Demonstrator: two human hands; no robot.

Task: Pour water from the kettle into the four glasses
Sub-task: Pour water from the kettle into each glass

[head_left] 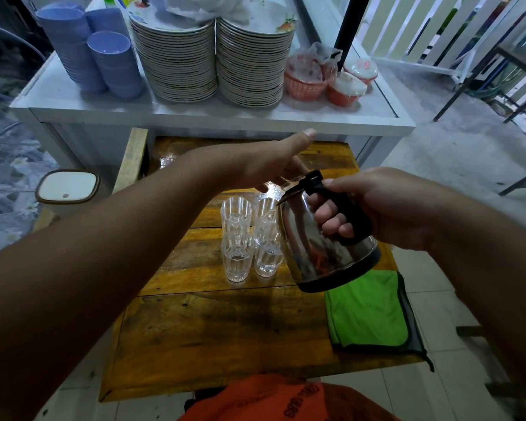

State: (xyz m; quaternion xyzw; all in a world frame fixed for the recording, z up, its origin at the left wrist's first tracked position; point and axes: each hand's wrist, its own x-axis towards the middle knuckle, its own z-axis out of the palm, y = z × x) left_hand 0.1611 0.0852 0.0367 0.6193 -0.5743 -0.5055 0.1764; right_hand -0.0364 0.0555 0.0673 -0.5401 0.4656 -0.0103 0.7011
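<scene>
Two hands: right (386, 208) grips the tilted kettle (322, 238) handle, left (268, 161) spread above four glasses (249, 238).

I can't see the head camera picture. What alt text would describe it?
A person's right hand holds a steel kettle by its black handle, tilted toward four clear glasses clustered on a wooden table, while the left hand reaches over its lid. A green cloth lies nearby; stacked plates sit behind.
</scene>
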